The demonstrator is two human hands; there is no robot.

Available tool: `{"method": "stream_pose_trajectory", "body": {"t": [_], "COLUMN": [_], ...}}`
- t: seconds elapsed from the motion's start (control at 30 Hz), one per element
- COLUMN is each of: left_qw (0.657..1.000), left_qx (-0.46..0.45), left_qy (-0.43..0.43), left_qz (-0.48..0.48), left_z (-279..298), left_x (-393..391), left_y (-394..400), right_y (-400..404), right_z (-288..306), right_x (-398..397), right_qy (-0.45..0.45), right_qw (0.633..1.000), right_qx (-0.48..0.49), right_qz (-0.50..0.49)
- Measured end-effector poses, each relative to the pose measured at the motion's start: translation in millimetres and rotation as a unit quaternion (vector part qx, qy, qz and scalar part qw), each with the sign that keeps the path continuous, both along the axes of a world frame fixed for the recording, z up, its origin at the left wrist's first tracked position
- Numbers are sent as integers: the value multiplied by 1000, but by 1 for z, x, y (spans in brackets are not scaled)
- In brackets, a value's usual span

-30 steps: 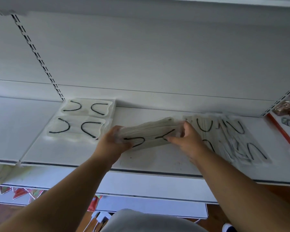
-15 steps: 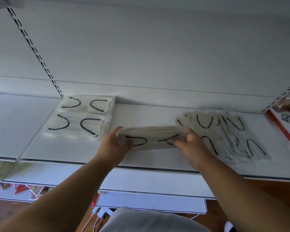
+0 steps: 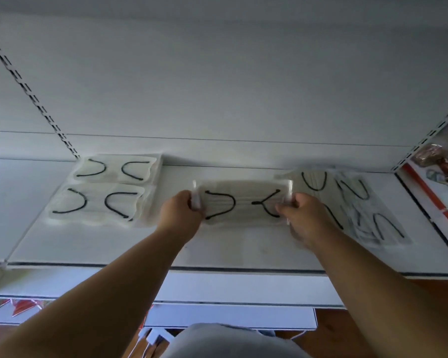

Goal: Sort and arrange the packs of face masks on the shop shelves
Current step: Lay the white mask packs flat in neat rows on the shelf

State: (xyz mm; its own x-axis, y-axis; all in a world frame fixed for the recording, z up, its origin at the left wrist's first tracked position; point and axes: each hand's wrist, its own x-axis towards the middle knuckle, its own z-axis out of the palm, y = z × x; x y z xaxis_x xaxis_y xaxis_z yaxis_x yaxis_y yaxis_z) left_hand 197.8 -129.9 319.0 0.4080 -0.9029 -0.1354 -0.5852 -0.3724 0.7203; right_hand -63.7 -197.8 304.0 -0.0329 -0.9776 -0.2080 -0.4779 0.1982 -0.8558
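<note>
Here both hands (image 3: pixel 181 208) (image 3: pixel 299 209) grip an unlabelled mask pack (image 3: pixel 243 201).

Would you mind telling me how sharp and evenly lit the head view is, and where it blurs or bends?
Head view: soft, dim light with no glare; the held pack and both hands, left hand and right hand, look slightly smeared; the loose pile at right is blurriest; the stacked packs at left read clearer; the wide lens bows the shelf edges outward.
</note>
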Motion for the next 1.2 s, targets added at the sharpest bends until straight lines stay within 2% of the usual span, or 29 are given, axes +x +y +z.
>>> {"method": "stream_pose_trajectory", "body": {"t": [0.17,0.47,0.6,0.7,0.93,1.13,1.2], "left_qw": [999,991,994,995,997,992,986], "left_qx": [18,27,20,20,6,11,5], "left_qy": [48,113,70,50,-80,-108,-145], "left_qz": [-16,67,83,88,-16,-68,-87], "left_z": [1,4,0,-2,-3,-6,-4], "left_x": [-32,-46,-32,-21,-7,-1,-1], "left_y": [-34,-67,-73,-77,-88,-91,-87], "right_y": [-23,-57,-71,-79,-90,-82,-73], "right_z": [3,13,11,9,8,-2,-3], "right_x": [-27,-36,-17,-3,17,24,24], "right_qy": [12,16,22,60,199,330,382], "right_qw": [998,998,998,997,980,937,907], "right_qx": [3,55,52,50,-14,-101,-164], "right_qz": [-55,-32,-2,9,0,52,64]}}
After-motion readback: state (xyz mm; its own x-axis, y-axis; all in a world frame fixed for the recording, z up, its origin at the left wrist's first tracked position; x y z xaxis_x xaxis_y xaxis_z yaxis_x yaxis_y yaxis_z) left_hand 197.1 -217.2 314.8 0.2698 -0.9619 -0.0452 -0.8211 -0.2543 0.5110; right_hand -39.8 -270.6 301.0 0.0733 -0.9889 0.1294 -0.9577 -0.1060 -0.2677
